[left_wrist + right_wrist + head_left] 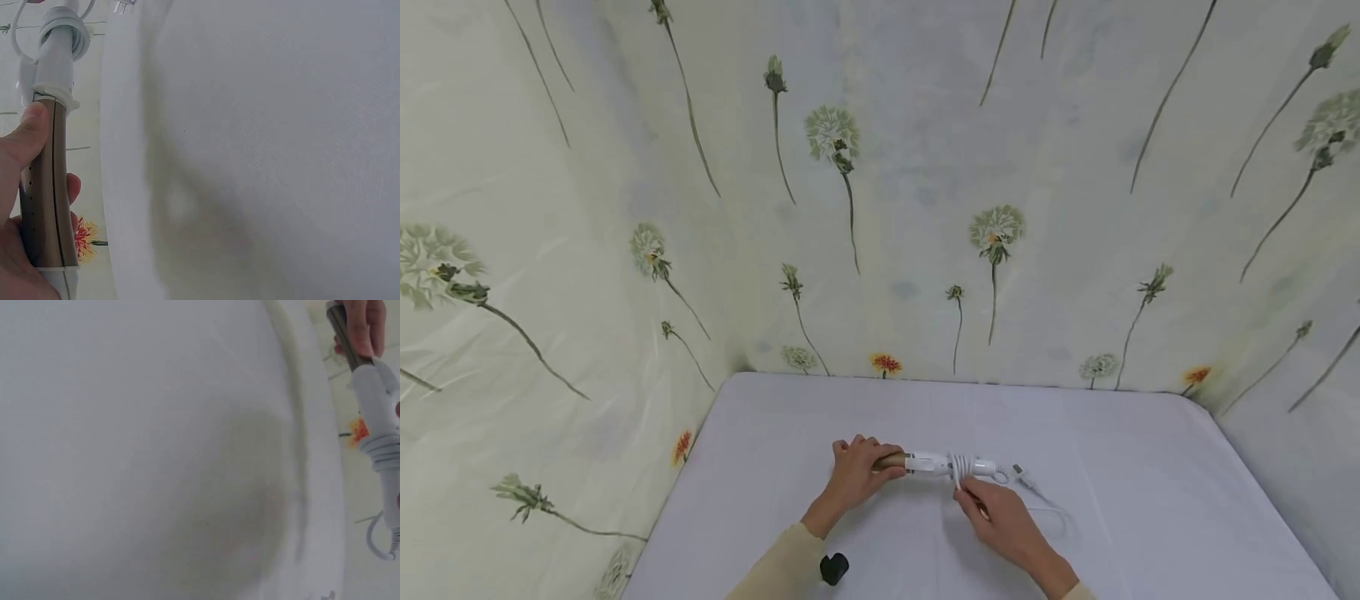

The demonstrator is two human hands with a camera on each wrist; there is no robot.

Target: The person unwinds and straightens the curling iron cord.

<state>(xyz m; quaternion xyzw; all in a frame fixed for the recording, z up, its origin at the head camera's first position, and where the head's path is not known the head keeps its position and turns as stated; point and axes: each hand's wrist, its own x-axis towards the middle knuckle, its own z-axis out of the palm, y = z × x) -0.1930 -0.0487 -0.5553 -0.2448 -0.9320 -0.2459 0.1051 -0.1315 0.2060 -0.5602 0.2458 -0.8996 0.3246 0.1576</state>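
A curling iron (928, 463) with a white handle and a brown barrel (47, 181) is held level above the white surface. My left hand (859, 471) grips the barrel, its thumb along the side near the handle. White cord (960, 467) is wound in several loops around the handle. With curled fingers, my right hand (1003, 517) pinches the cord just below these loops. In the right wrist view only bits of its fingertips show at the right edge, beside the handle (375, 403). The cord's plug (1019, 472) hangs to the right of the handle's end.
A small black piece (834, 569) lies on the white-covered table (1135, 467) by the left sleeve (786, 558). Curtains (910, 183) printed with dandelions stand behind the table and along both sides.
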